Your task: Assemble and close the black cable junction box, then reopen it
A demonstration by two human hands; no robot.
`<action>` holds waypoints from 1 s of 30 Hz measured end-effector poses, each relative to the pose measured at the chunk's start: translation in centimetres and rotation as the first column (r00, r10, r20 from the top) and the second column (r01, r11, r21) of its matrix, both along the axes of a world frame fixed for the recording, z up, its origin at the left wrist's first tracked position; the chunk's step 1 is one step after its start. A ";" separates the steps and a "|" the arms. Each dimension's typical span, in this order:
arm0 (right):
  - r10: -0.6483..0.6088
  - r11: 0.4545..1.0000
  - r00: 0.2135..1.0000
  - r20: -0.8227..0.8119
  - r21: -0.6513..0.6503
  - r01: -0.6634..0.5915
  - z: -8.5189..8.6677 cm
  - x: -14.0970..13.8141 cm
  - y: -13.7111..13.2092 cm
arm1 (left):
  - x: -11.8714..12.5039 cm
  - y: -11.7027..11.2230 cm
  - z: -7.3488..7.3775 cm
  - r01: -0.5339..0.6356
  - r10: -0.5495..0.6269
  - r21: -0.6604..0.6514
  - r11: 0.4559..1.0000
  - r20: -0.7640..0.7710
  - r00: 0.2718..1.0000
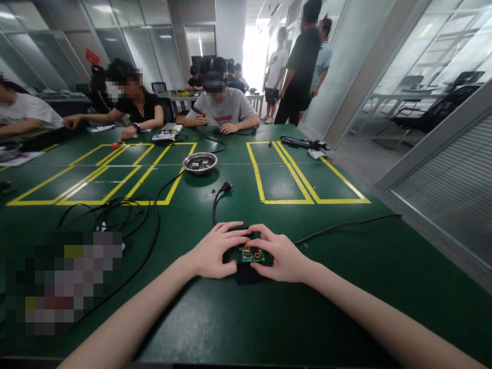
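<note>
A small green circuit board [250, 258] with copper-wound coils lies over a flat black piece [251, 277] on the table in front of me. My right hand [284, 256] curves around the board's right side, its thumb at the near edge and its fingers at the far edge. From the other side comes my left hand [215, 251], fingers stretched out and apart above the board's far left. Its thumb tip is beside the black piece. The far edge of the board is partly hidden by fingers.
A power plug [227, 187] on a black cord lies beyond my hands. Farther off stands a metal bowl [200, 163] holding metal parts. Coiled cables [115, 212] lie at left, near a blurred-out object [69, 282]. Across the green table [184, 318], a person [221, 105] handles a tool.
</note>
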State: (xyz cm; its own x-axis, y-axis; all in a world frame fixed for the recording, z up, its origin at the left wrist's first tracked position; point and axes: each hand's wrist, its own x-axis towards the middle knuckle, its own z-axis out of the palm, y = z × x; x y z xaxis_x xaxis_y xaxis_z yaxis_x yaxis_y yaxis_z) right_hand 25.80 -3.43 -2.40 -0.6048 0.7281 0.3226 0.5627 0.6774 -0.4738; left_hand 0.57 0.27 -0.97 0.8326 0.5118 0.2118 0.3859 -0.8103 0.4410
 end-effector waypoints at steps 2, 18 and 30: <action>0.003 1.000 1.000 -0.010 -0.014 -0.003 0.2 -0.3 0.2 | 0.0 -0.1 0.1 -0.001 0.001 0.002 1.000 0.020 1.000; -0.142 0.990 0.985 0.100 0.027 0.140 0.7 -0.6 0.0 | -1.0 -0.4 -0.5 -0.159 0.155 0.065 0.985 0.059 0.986; -0.016 0.999 0.999 0.028 0.029 0.015 0.3 1.4 1.2 | -0.8 -0.4 -0.5 -0.253 0.256 0.073 0.965 -0.030 0.966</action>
State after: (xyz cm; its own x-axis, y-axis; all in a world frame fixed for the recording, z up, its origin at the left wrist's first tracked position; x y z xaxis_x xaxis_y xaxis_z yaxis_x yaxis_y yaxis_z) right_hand 27.19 -2.21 -2.05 -0.6026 0.7282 0.3266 0.5866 0.6816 -0.4374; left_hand -0.25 -0.09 -1.51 0.6851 0.6934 0.2233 0.5993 -0.7107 0.3685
